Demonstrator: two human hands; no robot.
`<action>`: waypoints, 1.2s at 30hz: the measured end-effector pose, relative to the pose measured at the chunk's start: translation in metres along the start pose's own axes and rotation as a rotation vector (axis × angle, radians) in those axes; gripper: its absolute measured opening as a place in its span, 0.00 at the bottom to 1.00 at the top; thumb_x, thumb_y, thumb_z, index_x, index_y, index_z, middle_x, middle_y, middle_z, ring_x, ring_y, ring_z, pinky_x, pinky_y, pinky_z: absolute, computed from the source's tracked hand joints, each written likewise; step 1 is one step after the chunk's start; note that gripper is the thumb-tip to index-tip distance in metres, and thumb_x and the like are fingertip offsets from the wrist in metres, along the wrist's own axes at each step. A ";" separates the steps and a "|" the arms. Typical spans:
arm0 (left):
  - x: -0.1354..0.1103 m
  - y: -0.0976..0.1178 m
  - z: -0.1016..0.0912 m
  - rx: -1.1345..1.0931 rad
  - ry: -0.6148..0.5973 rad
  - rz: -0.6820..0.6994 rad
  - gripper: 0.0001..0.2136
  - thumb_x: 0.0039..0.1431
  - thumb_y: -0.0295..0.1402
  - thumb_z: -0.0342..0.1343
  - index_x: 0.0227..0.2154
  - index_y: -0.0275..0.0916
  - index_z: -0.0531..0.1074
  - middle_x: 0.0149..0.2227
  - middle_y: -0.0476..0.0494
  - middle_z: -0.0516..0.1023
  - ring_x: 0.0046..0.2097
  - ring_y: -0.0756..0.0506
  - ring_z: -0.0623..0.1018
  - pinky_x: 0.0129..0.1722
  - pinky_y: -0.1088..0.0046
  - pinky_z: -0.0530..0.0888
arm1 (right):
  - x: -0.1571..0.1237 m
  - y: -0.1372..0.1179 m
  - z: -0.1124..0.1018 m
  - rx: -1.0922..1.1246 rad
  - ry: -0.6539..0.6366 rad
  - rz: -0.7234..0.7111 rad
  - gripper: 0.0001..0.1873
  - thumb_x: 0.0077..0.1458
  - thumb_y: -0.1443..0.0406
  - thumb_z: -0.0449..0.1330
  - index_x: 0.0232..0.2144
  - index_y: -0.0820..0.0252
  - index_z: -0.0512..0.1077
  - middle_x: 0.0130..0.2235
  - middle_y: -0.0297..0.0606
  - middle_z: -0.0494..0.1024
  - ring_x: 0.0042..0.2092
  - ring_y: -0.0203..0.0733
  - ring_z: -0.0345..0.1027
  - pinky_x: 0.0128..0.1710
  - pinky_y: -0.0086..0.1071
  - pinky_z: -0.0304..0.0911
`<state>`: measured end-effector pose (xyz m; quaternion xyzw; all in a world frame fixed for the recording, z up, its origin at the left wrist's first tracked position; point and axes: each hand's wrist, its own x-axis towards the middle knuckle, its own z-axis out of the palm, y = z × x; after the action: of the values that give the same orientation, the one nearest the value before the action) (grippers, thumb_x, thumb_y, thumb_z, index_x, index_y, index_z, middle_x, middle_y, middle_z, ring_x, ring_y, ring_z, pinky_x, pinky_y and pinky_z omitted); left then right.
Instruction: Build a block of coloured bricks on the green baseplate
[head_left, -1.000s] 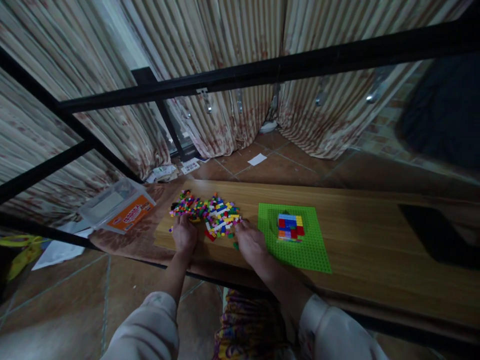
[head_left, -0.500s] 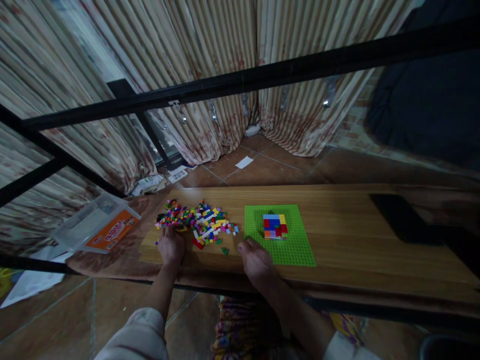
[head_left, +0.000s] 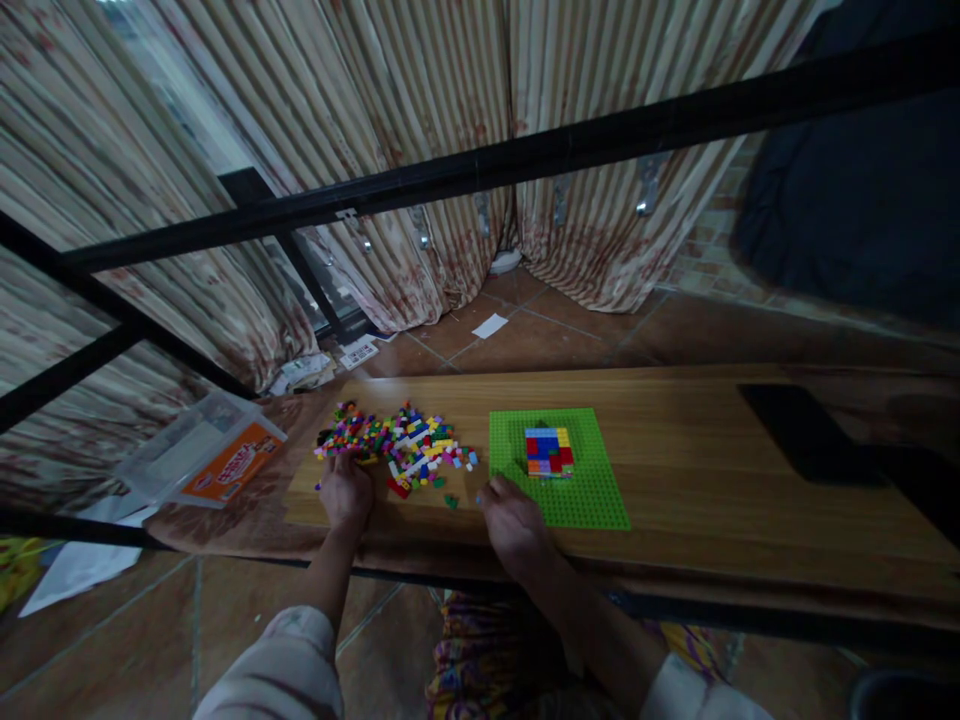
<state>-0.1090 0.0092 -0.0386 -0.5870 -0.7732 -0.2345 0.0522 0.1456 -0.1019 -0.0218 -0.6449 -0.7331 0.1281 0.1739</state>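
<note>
A loose heap of small toy building bricks (head_left: 420,445) in many colours spreads over the left part of the wooden board. At its near left edge lies my left hand (head_left: 347,490), fingers curled down against the bricks, their tips hidden. My right hand (head_left: 514,518) is closed in a pinch beside the near left corner of the green baseplate (head_left: 589,505). A tiny blue brick (head_left: 479,499) shows at its fingertips. On the baseplate stands a square block of joined bricks (head_left: 548,453), with red, blue, yellow, orange and light blue on top.
Left of the board sits a clear plastic box (head_left: 202,450) with an orange label. A dark flat object (head_left: 806,435) lies at the right. A black metal bar (head_left: 480,172) crosses beyond the board, before striped curtains (head_left: 420,90). Single green bricks (head_left: 451,501) lie near the heap.
The view has shifted very slightly. Both hands stay in nearly the same places; the tiny blue brick at my right fingertips shows more clearly now.
</note>
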 end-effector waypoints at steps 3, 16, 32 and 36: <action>0.000 0.000 0.000 -0.001 0.002 0.003 0.15 0.61 0.28 0.44 0.43 0.36 0.75 0.44 0.35 0.76 0.43 0.40 0.75 0.40 0.66 0.70 | -0.010 0.008 -0.003 0.123 0.072 -0.013 0.09 0.59 0.70 0.54 0.32 0.56 0.74 0.36 0.38 0.77 0.40 0.41 0.70 0.38 0.32 0.65; -0.002 0.002 -0.002 0.000 -0.002 -0.005 0.15 0.60 0.29 0.45 0.43 0.37 0.75 0.44 0.36 0.76 0.43 0.39 0.75 0.40 0.65 0.70 | -0.041 0.107 -0.055 0.467 0.402 0.203 0.11 0.57 0.59 0.57 0.34 0.55 0.77 0.36 0.38 0.81 0.36 0.43 0.76 0.39 0.35 0.68; 0.000 -0.003 0.004 0.017 0.037 0.024 0.15 0.60 0.29 0.45 0.42 0.38 0.75 0.44 0.37 0.76 0.42 0.40 0.76 0.37 0.67 0.70 | -0.014 0.116 -0.072 0.392 0.277 0.063 0.08 0.55 0.64 0.58 0.27 0.55 0.75 0.30 0.33 0.78 0.33 0.39 0.72 0.36 0.31 0.63; 0.000 -0.003 0.004 0.021 0.029 0.020 0.14 0.59 0.29 0.45 0.41 0.38 0.75 0.43 0.37 0.76 0.41 0.40 0.75 0.36 0.67 0.69 | -0.015 0.115 -0.072 0.390 0.304 0.045 0.10 0.56 0.64 0.57 0.26 0.55 0.76 0.30 0.34 0.78 0.32 0.38 0.71 0.34 0.31 0.62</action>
<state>-0.1107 0.0101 -0.0429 -0.5905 -0.7689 -0.2343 0.0716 0.2815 -0.1036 -0.0055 -0.6271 -0.6455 0.1725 0.4004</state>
